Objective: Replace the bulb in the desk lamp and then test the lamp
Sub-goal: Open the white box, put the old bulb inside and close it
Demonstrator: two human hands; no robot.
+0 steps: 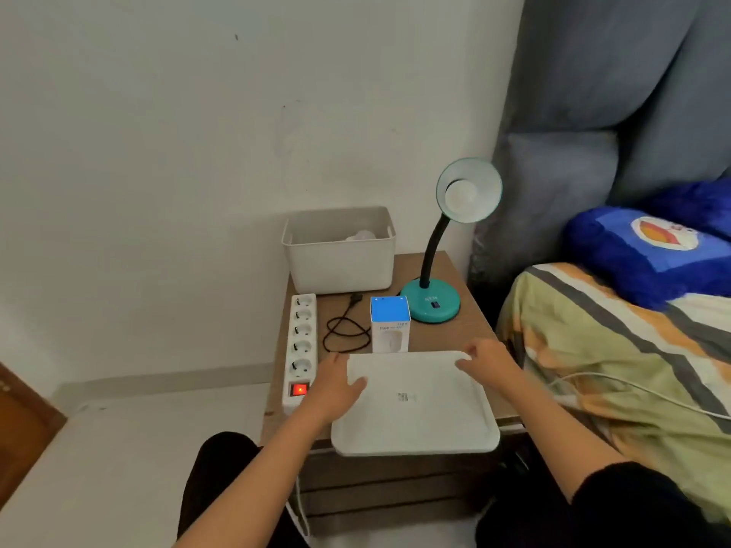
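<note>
A teal desk lamp (431,304) stands at the back right of a small wooden nightstand (447,338), its shade tilted toward me with a white bulb (461,195) in it. Its black cord and plug (344,326) lie loose on the top, not in the power strip. A blue and white bulb box (389,324) stands in front of the lamp. A white tray (415,405) sits at the front edge. My left hand (336,383) grips the tray's left rim and my right hand (484,359) holds its far right corner.
A white power strip (302,342) with a lit red switch lies along the nightstand's left edge. A white bin (340,257) at the back holds another white bulb (362,236). A bed with a striped cover and blue pillow (648,251) is close on the right.
</note>
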